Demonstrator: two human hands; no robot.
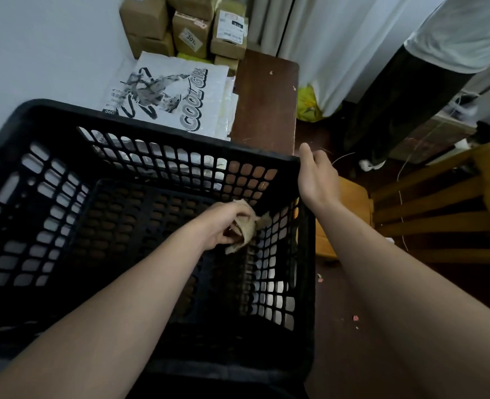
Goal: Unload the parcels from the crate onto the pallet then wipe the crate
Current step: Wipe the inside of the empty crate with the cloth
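Black latticed plastic crate is sitting emptied beside the brown wooden pallet, where cardboard and white plastic parcels are lying: unloading looks done, wiping underway. Right hand is gripping its corner rim; left hand is bunching a beige cloth against its inner wall.

The black lattice-walled crate is standing upright, its slotted floor fully in view. A crumpled beige cloth is sitting low by the right inner wall, gripped by the left hand. The right hand is holding the far right rim corner. Beyond, brown cardboard parcels are standing stacked and a white printed mailer bag is lying flat on the dark wooden pallet.
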